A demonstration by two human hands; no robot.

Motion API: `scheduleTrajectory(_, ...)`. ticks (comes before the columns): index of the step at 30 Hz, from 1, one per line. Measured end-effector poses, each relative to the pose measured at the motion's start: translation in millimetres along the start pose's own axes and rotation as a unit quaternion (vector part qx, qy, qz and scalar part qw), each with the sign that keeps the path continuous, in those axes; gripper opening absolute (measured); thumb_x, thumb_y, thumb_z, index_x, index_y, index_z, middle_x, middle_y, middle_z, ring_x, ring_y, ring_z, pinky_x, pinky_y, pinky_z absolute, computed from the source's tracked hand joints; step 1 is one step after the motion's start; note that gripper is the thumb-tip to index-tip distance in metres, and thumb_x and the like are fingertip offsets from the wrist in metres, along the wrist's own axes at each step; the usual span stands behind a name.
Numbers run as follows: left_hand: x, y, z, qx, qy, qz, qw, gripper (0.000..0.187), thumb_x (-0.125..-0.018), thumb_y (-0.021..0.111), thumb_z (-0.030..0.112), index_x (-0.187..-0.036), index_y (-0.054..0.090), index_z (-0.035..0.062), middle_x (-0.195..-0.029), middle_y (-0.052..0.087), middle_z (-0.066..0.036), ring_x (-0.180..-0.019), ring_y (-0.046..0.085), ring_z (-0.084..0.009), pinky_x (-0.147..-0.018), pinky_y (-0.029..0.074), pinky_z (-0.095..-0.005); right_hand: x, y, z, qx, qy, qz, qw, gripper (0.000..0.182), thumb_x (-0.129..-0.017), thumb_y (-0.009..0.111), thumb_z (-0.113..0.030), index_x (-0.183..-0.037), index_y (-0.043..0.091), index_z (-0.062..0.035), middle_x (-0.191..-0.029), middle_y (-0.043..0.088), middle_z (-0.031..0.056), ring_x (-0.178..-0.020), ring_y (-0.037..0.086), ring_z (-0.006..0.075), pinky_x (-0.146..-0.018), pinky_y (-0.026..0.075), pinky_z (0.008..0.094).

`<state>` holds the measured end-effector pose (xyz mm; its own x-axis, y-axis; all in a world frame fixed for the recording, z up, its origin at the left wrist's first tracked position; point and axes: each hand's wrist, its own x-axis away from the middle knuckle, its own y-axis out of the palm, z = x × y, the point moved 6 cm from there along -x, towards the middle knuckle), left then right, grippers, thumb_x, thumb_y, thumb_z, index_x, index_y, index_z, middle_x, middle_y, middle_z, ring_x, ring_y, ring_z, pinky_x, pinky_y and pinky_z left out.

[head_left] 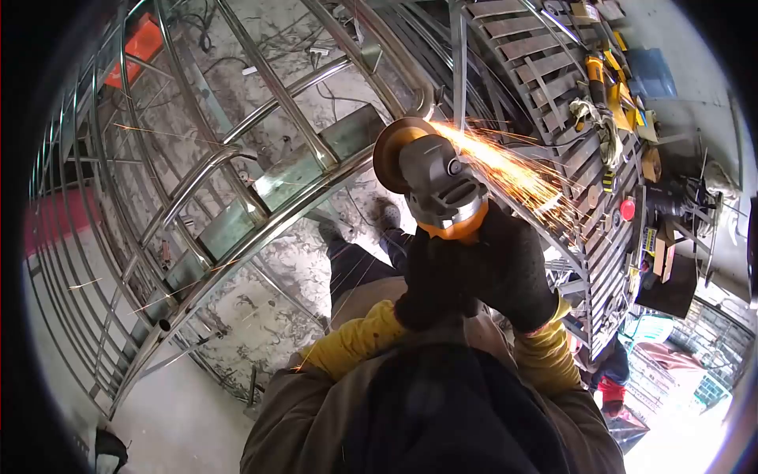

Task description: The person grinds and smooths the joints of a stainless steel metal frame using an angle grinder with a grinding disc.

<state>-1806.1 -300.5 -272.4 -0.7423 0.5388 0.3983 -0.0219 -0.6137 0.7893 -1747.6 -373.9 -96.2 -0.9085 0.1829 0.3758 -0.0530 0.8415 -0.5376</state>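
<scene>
Your dark-gloved left hand (437, 286) and right hand (517, 268) grasp the grey-and-orange angle grinder (444, 182), sparking beside an edge of the shiny steel-tube frame (351, 134).

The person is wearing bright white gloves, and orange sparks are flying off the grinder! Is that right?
Almost! The gloves are dark, not white, as the head view shows. The rest is right: orange sparks are flying off the grinder.
</scene>
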Motion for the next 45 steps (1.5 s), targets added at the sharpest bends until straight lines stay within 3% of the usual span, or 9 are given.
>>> scheduleTrajectory(1,-4,-5,-5,0.0,0.0,0.0,1.0,0.038,-0.104,0.066,0.018,-0.135,0.052,0.003,-0.107,0.07,-0.011,-0.09,0.073,-0.0205,-0.073,0.062,-0.0322,1,0,-3,-0.018,0.021,-0.002,1.0,0.045,-0.087,0.082,-0.037,-0.116,0.071,-0.0044,-0.078,0.075,0.0142,-0.063,0.075,0.0242,-0.061,0.059,0.0372)
scheduleTrajectory(3,-6,2,12,-0.208,0.229,-0.033,0.951,0.038,-0.104,0.065,0.019,-0.136,0.052,0.003,-0.104,0.07,-0.01,-0.087,0.073,-0.0196,-0.071,0.061,-0.031,-2,2,4,0.002,-0.035,0.023,0.999,0.045,-0.087,0.082,-0.037,-0.116,0.071,-0.0046,-0.078,0.075,0.014,-0.061,0.075,0.0236,-0.06,0.059,0.0369)
scheduleTrajectory(8,-5,1,-4,-0.081,0.155,0.007,0.985,0.036,-0.105,0.063,0.019,-0.135,0.052,0.0035,-0.1,0.068,-0.01,-0.074,0.072,-0.0198,-0.059,0.06,-0.0307,0,-1,-2,0.028,-0.001,0.009,1.0,0.044,-0.087,0.082,-0.036,-0.116,0.071,-0.005,-0.077,0.075,0.014,-0.061,0.075,0.0229,-0.059,0.059,0.0364)
scheduleTrajectory(10,-1,5,7,-0.049,0.136,0.018,0.989,0.035,-0.106,0.063,0.019,-0.135,0.052,0.0037,-0.099,0.068,-0.01,-0.071,0.072,-0.0198,-0.056,0.059,-0.0306,0,-1,5,0.067,0.001,-0.004,0.998,0.041,-0.086,0.086,-0.02,-0.12,0.071,-0.0024,-0.101,0.079,0.0112,-0.093,0.076,0.0187,-0.081,0.058,0.0349)
scheduleTrajectory(12,7,13,26,-0.176,0.078,0.006,0.981,0.032,-0.102,0.063,0.02,-0.127,0.059,-0.0005,-0.111,0.067,-0.013,-0.098,0.069,-0.0258,-0.085,0.06,-0.0366,1,2,0,0.034,0.005,0.008,0.999,0.041,-0.086,0.084,-0.029,-0.116,0.071,-0.0038,-0.09,0.077,0.0132,-0.078,0.076,0.0231,-0.071,0.059,0.0362)
scheduleTrajectory(16,8,14,19,-0.198,0.086,-0.005,0.976,0.033,-0.103,0.063,0.021,-0.128,0.059,0.0001,-0.111,0.067,-0.012,-0.098,0.069,-0.0252,-0.085,0.06,-0.0367,0,-1,-3,0.042,-0.01,0.017,0.999,0.043,-0.087,0.082,-0.038,-0.114,0.072,-0.0053,-0.078,0.075,0.0156,-0.063,0.076,0.0278,-0.06,0.059,0.0374)
scheduleTrajectory(43,5,30,-31,-0.387,0.15,-0.069,0.907,0.036,-0.106,0.063,0.026,-0.135,0.057,0.0058,-0.113,0.068,-0.008,-0.099,0.07,-0.0196,-0.086,0.061,-0.0373,3,-8,-10,0.107,-0.057,0.018,0.992,0.049,-0.079,0.086,-0.042,-0.112,0.072,-0.0093,-0.087,0.076,0.0142,-0.077,0.076,0.0345,-0.069,0.06,0.0417)
scheduleTrajectory(44,4,51,1,-0.555,0.212,0.264,0.759,0.03,-0.101,0.065,0.025,-0.122,0.062,0.0043,-0.1,0.067,-0.01,-0.089,0.07,-0.026,-0.078,0.059,-0.0393,3,-11,-15,0.108,-0.058,0.02,0.992,0.049,-0.079,0.086,-0.042,-0.112,0.072,-0.0093,-0.087,0.076,0.0142,-0.077,0.076,0.0345,-0.069,0.06,0.0417)
scheduleTrajectory(45,2,60,5,-0.554,0.214,0.264,0.76,0.03,-0.101,0.065,0.025,-0.122,0.062,0.0043,-0.1,0.067,-0.01,-0.089,0.07,-0.026,-0.078,0.059,-0.0393,4,-13,-16,0.09,-0.025,0.003,0.996,0.046,-0.08,0.086,-0.034,-0.113,0.073,-0.005,-0.091,0.077,0.0146,-0.082,0.077,0.0297,-0.073,0.059,0.0392)
